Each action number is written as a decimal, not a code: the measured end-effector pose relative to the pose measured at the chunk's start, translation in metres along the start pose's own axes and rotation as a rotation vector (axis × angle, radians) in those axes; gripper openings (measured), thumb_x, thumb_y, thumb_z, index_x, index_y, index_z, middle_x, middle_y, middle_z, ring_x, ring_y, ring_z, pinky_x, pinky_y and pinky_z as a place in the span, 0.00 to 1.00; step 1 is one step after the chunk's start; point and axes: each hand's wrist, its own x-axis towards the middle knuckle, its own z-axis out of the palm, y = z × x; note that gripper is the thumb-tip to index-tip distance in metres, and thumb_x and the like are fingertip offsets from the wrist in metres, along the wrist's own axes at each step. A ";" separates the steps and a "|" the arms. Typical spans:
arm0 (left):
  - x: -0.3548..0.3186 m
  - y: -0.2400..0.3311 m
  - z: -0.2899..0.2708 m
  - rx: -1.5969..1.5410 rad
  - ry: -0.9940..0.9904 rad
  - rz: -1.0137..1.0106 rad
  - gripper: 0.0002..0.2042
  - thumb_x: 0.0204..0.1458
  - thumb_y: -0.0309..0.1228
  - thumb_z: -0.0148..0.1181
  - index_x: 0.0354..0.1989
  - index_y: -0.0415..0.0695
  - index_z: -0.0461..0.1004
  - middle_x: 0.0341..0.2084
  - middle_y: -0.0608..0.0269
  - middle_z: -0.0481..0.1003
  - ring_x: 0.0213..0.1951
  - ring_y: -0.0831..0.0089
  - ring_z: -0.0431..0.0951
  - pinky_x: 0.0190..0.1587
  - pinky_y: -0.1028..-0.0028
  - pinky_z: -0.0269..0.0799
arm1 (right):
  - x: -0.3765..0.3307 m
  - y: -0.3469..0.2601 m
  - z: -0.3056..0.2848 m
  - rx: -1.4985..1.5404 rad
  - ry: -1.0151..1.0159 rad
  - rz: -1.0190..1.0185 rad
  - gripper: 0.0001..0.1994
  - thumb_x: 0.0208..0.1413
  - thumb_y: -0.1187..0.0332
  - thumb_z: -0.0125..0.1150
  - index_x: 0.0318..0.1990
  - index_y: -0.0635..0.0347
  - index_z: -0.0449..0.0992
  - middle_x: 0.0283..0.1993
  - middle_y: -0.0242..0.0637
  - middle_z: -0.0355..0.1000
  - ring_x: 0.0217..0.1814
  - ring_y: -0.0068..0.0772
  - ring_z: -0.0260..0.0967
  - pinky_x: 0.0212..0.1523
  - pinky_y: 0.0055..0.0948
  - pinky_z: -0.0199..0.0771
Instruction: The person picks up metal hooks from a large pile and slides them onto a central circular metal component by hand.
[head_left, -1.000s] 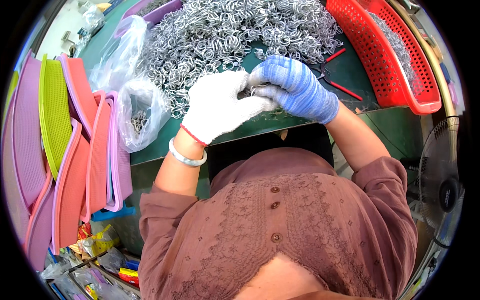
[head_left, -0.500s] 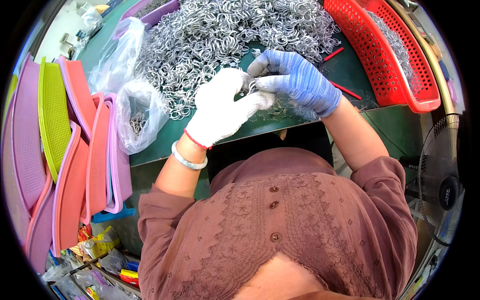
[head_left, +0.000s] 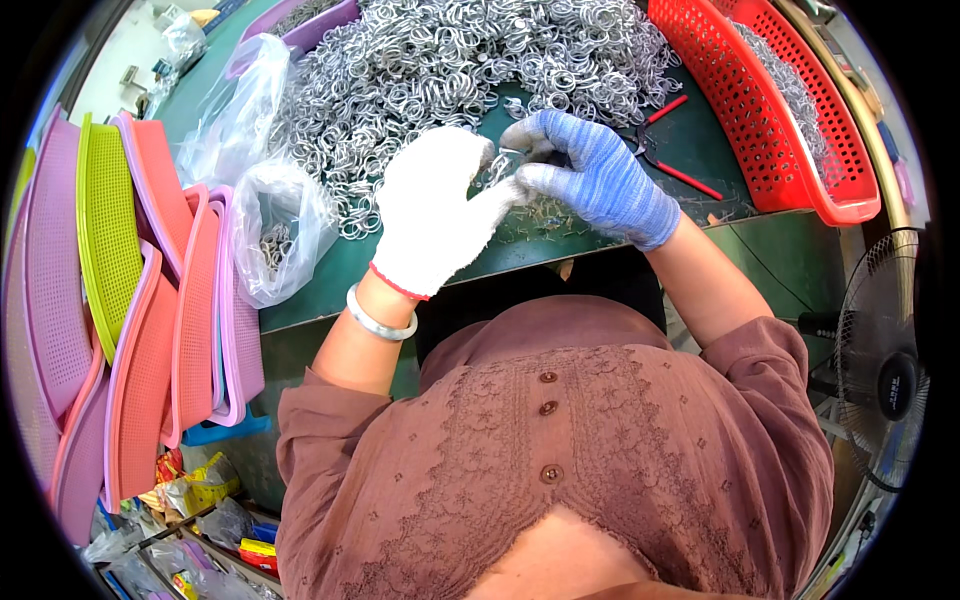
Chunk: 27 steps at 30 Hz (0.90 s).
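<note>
A small silvery metal ring piece (head_left: 497,170) is between my two gloved hands, just over the near part of the green table. My left hand (head_left: 432,210), in a white knit glove with a red cuff edge, pinches it between thumb and fingers. My right hand (head_left: 605,180), in a blue-and-grey glove, has its curled fingertips and thumb at the other side of the piece. The fingers partly cover it, so its full shape is hidden. Beyond the hands a big heap of similar metal rings (head_left: 470,70) spreads over the table.
Red-handled pliers (head_left: 690,180) lie right of my right hand. Past them stands a red perforated basket (head_left: 740,110) with metal pieces. On the left are a clear plastic bag (head_left: 285,215) holding rings and stacked coloured baskets (head_left: 140,370). A black fan (head_left: 885,370) stands at right.
My hands have drawn slightly apart at the fingertips, the left one shifting a little left. The right fingers have lifted and bent, and the pliers' jaws now show beside that hand.
</note>
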 end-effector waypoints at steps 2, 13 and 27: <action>0.000 0.000 0.000 0.001 -0.011 -0.007 0.14 0.37 0.40 0.69 0.26 0.45 0.75 0.23 0.61 0.71 0.27 0.62 0.73 0.31 0.68 0.69 | 0.000 -0.004 -0.001 0.031 -0.017 0.021 0.15 0.54 0.72 0.57 0.48 0.67 0.72 0.39 0.36 0.73 0.42 0.25 0.70 0.48 0.27 0.71; 0.004 0.007 -0.004 0.039 -0.044 -0.010 0.16 0.34 0.41 0.71 0.24 0.43 0.74 0.20 0.61 0.68 0.24 0.63 0.71 0.28 0.69 0.67 | 0.003 0.002 -0.006 0.046 -0.016 0.056 0.08 0.52 0.72 0.60 0.37 0.68 0.76 0.31 0.39 0.75 0.35 0.25 0.72 0.41 0.26 0.73; 0.001 0.004 -0.002 -0.036 0.012 0.027 0.17 0.36 0.40 0.72 0.31 0.43 0.77 0.26 0.61 0.73 0.27 0.64 0.74 0.31 0.70 0.70 | 0.001 0.009 0.001 -0.309 0.153 -0.277 0.07 0.52 0.70 0.59 0.36 0.63 0.76 0.33 0.44 0.74 0.36 0.43 0.74 0.41 0.34 0.73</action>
